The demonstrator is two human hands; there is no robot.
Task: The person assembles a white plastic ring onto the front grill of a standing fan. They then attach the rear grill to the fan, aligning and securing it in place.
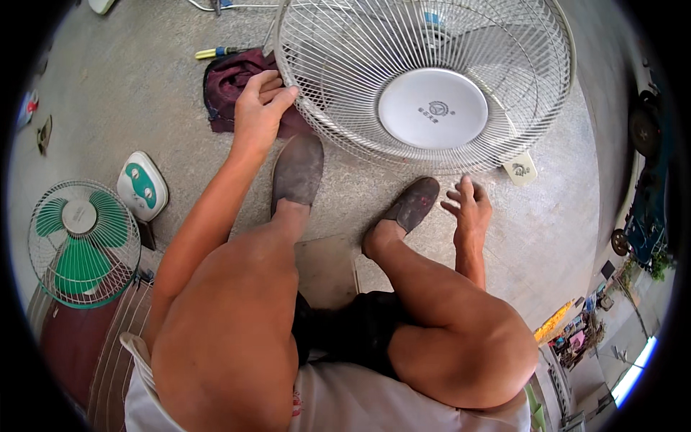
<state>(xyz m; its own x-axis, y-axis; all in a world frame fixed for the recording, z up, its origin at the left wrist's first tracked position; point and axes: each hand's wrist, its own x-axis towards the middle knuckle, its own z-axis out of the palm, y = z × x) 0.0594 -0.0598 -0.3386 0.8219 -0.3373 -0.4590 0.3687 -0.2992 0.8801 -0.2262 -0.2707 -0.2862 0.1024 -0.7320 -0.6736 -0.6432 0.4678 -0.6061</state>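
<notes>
A large wire fan guard (338, 108) with a round white centre plate (432, 108) stands in front of me. My left hand (261, 108) grips its left rim, thumb against the wire and fingers curled. Below the guard's lower right edge is my right hand (469, 209), fingers apart and holding nothing. A pale plate with a printed mark (520, 169) juts out from under the guard close to that hand. Behind my left hand lies a crumpled maroon cloth (241, 81) on the floor.
A yellow-handled tool (216, 52) lies beyond the cloth. At left are a green-bladed fan (81, 248) and a white and green fan base (142, 186). My two dark shoes (298, 170) rest on the concrete floor (533, 245). A vehicle (651, 180) shows at far right.
</notes>
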